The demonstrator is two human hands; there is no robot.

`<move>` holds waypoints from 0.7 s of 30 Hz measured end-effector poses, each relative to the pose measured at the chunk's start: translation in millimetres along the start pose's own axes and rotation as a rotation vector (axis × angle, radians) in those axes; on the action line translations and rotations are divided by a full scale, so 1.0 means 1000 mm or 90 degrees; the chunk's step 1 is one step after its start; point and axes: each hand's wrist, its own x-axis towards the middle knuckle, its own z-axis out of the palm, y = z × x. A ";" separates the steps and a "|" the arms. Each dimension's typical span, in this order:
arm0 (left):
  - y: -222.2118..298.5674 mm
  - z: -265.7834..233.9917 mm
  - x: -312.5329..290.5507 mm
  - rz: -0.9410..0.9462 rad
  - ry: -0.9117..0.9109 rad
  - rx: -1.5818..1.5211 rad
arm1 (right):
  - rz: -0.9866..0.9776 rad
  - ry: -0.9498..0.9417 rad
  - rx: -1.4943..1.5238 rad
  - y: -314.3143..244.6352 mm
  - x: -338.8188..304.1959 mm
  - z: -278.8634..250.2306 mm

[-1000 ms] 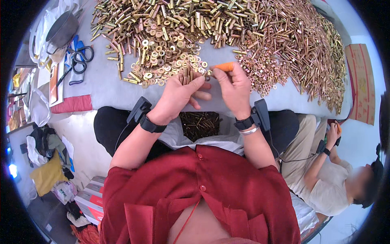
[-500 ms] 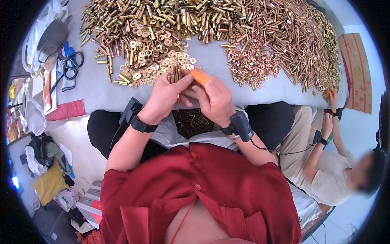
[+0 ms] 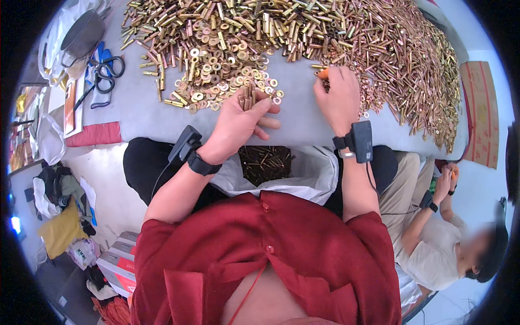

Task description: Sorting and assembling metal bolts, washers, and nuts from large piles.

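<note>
My left hand (image 3: pixel 230 127) is closed round a small bundle of brass-coloured metal sleeves (image 3: pixel 247 97), which stand upright above the fingers. It hovers at the near edge of a heap of flat washers (image 3: pixel 216 81). Off to the right, my right hand (image 3: pixel 340 100) is curled down over a heap of small ring-shaped nuts (image 3: pixel 374 96). An orange finger cot (image 3: pixel 323 73) covers one of its fingertips. Whatever the right fingertips hold is hidden beneath the hand. Behind both hands spreads a large heap of golden metal sleeves (image 3: pixel 244 24).
A white sack (image 3: pixel 314 168) lies between my knees, with many metal pieces (image 3: pixel 265 162) inside. On the table's left are scissors (image 3: pixel 105 73) and a dark pan (image 3: pixel 83 33). A co-worker (image 3: pixel 433 244) sits at the right, near a cardboard piece (image 3: pixel 481 114).
My right hand has left my left hand and moved right to the small nuts. The left hand keeps the sleeves. The co-worker's hands have come together, away from the table edge.
</note>
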 end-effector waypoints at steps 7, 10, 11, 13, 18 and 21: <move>-0.001 0.003 -0.001 0.005 -0.010 0.056 | 0.313 -0.111 0.727 -0.064 -0.026 -0.006; -0.003 0.006 -0.004 0.026 0.014 0.081 | 0.322 -0.098 0.785 -0.072 -0.035 -0.001; -0.004 0.006 -0.003 0.028 0.012 0.081 | 0.321 -0.097 0.783 -0.071 -0.036 -0.003; -0.006 0.006 -0.002 0.035 -0.003 0.068 | 0.302 -0.106 0.770 -0.068 -0.037 -0.005; -0.011 0.008 -0.003 0.114 0.033 0.209 | 0.218 -0.111 0.667 -0.063 -0.030 -0.015; -0.015 0.006 -0.001 0.211 0.055 0.280 | 0.162 -0.118 0.570 -0.063 -0.025 -0.019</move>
